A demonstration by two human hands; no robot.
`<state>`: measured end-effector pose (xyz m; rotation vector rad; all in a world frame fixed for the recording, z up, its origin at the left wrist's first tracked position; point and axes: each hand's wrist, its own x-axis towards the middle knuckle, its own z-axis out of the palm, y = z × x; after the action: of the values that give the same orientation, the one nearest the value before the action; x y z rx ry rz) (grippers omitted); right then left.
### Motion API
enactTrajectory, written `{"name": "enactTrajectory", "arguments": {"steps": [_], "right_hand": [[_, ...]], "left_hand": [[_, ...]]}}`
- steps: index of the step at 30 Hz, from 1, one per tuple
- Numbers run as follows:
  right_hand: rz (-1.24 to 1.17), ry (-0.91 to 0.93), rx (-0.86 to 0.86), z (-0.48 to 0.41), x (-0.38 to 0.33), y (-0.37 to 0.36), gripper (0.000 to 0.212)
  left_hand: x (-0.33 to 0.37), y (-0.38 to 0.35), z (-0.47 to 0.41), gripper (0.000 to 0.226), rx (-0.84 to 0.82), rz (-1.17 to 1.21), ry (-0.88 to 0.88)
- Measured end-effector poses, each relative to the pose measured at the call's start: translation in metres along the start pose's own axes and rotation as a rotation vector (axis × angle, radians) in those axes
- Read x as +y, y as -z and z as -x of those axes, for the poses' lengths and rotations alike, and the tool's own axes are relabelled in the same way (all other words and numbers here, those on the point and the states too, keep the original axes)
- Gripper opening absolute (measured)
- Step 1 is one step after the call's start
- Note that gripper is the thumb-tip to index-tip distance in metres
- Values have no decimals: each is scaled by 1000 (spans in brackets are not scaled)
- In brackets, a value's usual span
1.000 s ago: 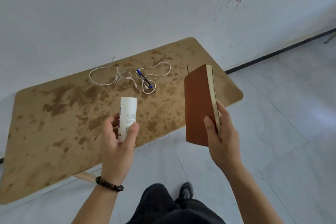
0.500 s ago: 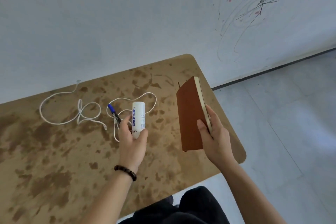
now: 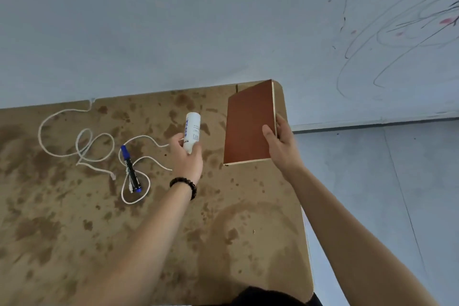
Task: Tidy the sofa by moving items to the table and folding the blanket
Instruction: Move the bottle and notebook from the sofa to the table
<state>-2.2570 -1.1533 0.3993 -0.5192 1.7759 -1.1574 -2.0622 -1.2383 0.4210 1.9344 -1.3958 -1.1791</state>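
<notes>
**2 hands over the table's far right end**

The stained brown wooden table (image 3: 74, 243) stands against the pale scribbled wall (image 3: 173, 32), with the grey tiled floor (image 3: 372, 181) to its right. A looped white cord (image 3: 39, 131) lies on the table's far left part, and a blue-capped black marker (image 3: 130, 169) lies across its right-hand loops. Right of these, the left hand (image 3: 187, 159) holds a white cylindrical plastic bottle (image 3: 192, 129) over the tabletop. Further right, over the far right corner, the right hand (image 3: 280, 146) holds a brown hardcover notebook (image 3: 249, 126).

Reddish-brown book (image 3: 249, 126), white bottle (image 3: 191, 129), blue-black marker (image 3: 130, 169), brown-blotched tan table (image 3: 74, 231).
</notes>
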Motion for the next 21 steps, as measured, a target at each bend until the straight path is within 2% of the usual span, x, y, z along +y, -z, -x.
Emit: {"name": "enactTrajectory", "arguments": {"steps": [4, 9, 12, 17, 21], "right_hand": [[329, -117, -80, -25, 19, 19, 79], [507, -43, -170, -18, 39, 27, 71], [585, -19, -197, -2, 38, 36, 65], [582, 45, -202, 57, 16, 63, 45], [407, 105, -208, 111, -9, 67, 25]], "left_hand": [[-19, -37, -10, 40, 21, -136, -27], [-40, -59, -10, 53, -109, -298, -29], [-41, -44, 5, 43, -130, -274, -80], [-27, 29, 78, 45, -132, -170, -129], [-19, 81, 153, 43, -17, 7, -23]]}}
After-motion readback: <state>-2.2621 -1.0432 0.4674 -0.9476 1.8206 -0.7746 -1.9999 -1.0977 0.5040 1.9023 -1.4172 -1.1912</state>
